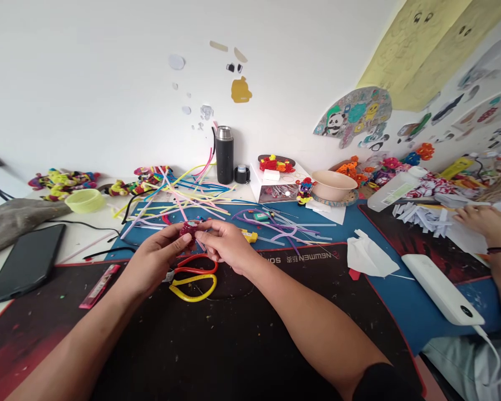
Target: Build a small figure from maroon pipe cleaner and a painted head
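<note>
A small dark-red fuzzy craft piece (187, 231), with a pale bit on top, is held up between my two hands over the mat. My left hand (161, 253) pinches it from the left with thumb and fingers. From the right, my right hand (225, 242) has its thumb and fingertips closed at the piece's edge; whether they grip the piece itself or a tiny part of it is hidden. Just beneath the hands lie scissors (194, 288) with one red and one yellow handle. Loose pipe cleaners (179, 195) in several colours spread behind them.
A black phone (25, 262) lies left, near a pink packet (100, 287). At the back stand a black thermos (224, 156), a small drawer box (275, 189) and a beige bowl (334, 186). A white power bank (442, 289) and a co-worker's hand (484, 223) are right.
</note>
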Tool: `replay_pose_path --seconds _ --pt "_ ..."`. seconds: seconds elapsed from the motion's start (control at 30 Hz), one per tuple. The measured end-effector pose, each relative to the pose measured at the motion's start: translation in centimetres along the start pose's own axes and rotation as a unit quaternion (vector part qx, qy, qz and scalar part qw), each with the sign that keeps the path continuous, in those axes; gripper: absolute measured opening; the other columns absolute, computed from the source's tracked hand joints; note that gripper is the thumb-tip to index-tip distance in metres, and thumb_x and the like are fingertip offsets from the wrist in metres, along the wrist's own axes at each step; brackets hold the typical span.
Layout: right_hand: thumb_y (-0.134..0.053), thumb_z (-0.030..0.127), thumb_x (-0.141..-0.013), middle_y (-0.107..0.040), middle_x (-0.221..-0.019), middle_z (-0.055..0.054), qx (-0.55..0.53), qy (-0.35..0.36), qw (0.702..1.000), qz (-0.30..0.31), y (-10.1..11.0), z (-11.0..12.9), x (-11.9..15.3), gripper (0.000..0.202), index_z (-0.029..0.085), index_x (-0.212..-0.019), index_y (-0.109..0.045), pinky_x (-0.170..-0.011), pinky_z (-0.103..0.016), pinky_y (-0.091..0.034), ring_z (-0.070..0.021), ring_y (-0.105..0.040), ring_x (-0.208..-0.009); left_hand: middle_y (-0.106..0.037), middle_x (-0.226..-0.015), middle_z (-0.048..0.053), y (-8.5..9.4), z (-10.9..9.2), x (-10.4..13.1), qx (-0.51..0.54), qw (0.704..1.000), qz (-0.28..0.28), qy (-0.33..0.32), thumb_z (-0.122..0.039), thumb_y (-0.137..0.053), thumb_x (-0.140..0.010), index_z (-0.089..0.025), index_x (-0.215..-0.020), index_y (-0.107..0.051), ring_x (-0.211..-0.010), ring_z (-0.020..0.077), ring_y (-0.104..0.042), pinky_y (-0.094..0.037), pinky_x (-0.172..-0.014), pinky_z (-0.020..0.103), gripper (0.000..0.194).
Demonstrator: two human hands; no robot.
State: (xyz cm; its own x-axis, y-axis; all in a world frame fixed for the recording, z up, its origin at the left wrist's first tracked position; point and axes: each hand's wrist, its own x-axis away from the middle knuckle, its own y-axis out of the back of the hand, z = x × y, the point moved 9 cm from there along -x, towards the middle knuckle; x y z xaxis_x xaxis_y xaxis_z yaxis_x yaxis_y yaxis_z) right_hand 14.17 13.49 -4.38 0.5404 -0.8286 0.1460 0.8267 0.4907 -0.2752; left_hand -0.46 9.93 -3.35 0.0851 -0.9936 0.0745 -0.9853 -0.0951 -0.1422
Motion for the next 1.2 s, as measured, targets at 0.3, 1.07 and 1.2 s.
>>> replay_pose_path --seconds 0.3,1.07,1.2 --pt "-0.09 0.064 -0.089 -0.056 -0.063 0.009 0.0 -0.002 1.0 0.01 -0.7 0.8 0.7 0.05 0.02 -0.105 -0.07 -0.047 -0.025 -0.025 -0.0083 -0.046 -0.047 -0.089 -0.116 0.01 1.0 -1.1 0.0 -0.113 0.992 -0.038 -0.041 -0.07 -0.098 -0.074 -0.026 -0.115 -0.087 -0.103 0.0318 -0.078 -0.063 -0.088 0.039 0.061" --pt "-0.083 0.05 -0.097 -0.058 -0.059 0.01 0.07 0.046 0.996 0.018 -0.4 0.1 0.1 0.036 0.019 -0.113 -0.072 -0.049 -0.026 -0.036 -0.0094 -0.047 -0.046 -0.087 -0.099 0.008 1.3 -1.1 -0.5 -0.024 0.998 -0.042 -0.027 -0.067 -0.108 -0.059 -0.024 -0.094 -0.088 -0.091 0.0277 -0.076 -0.062 -0.084 0.039 0.059" --pt "-0.084 0.048 -0.095 -0.056 -0.059 0.01 0.069 0.048 0.996 0.014 -0.3 0.0 0.0 0.035 0.02 -0.112 -0.073 -0.05 -0.026 -0.038 -0.0098 -0.047 -0.046 -0.085 -0.1 0.008 1.1 -0.6 -0.5 -0.009 0.999 -0.031 -0.026 -0.064 -0.109 -0.06 -0.025 -0.099 -0.091 -0.088 0.0237 -0.071 -0.059 -0.08 0.035 0.058"
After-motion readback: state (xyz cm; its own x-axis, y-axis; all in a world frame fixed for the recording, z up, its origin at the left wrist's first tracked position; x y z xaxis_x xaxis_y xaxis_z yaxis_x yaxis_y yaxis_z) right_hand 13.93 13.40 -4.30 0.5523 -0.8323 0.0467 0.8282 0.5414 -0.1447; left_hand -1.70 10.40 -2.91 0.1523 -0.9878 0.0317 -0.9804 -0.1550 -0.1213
